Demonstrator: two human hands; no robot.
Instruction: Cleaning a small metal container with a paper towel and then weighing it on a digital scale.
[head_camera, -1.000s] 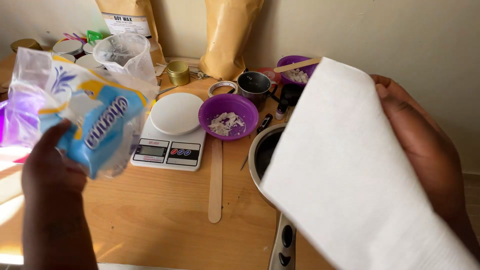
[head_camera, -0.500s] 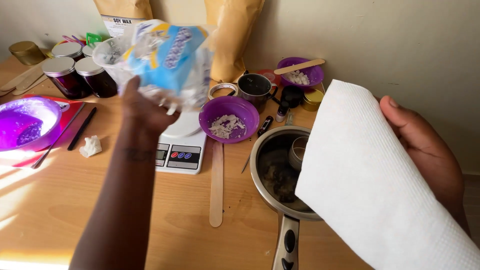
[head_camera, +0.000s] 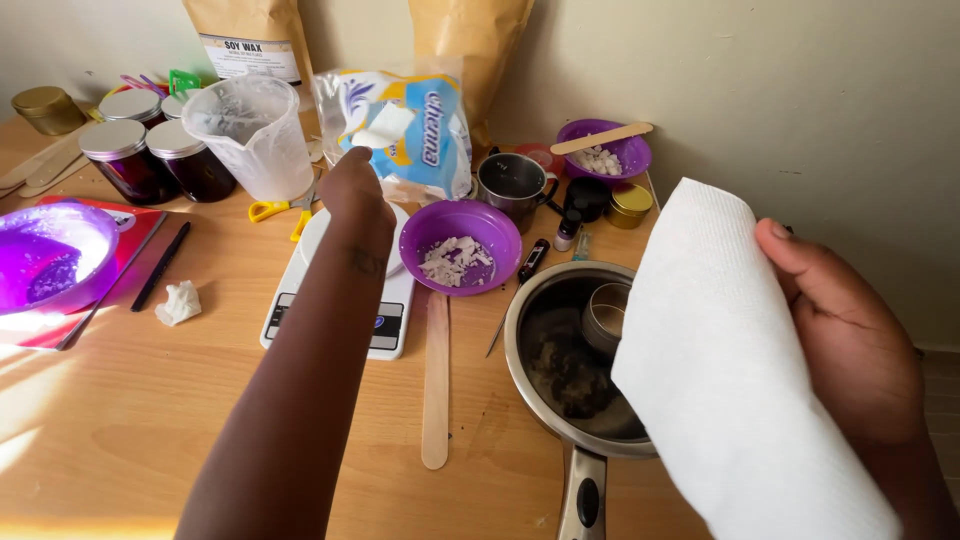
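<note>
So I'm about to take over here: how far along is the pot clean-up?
Done: a white paper towel sheet is out, held in the right hand. In hand: the left hand has the towel pack at the back of the table. Left: the pot shows dark residue and a small tin inside.

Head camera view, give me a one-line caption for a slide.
Left hand sets a blue-and-white tissue pack behind the kitchen scale while the right hand holds a white paper towel over a saucepan.

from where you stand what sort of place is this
Probably a home candle-making bench: a white digital kitchen scale on a wooden tabletop, a purple plastic bowl of white wax flakes, tall brown paper sacks and a steel saucepan.
</note>
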